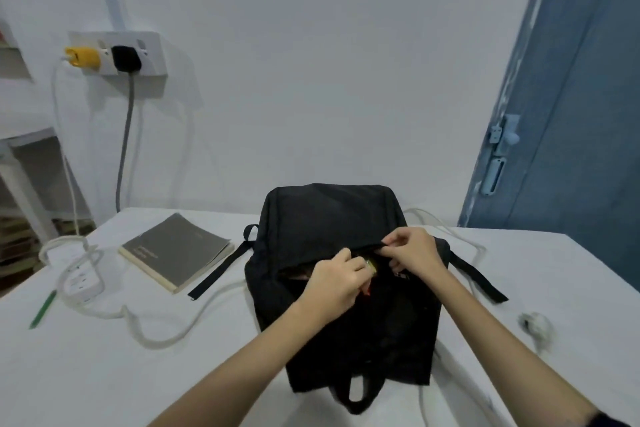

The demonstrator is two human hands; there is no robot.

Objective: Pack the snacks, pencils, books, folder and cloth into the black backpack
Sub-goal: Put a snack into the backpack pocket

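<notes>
Evidently the right hand [410, 250] pinches the soft black fabric backpack's [346, 288] flap open while the left hand [337, 284] grips a yellow-red snack packet [372, 267], pushing it inside.

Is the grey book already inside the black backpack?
No, the grey book still lies flat on the white table, left of the black backpack.

white table [104, 374] — backpack [332, 218], book [175, 250], pencil [42, 309], cables [152, 333]
</notes>
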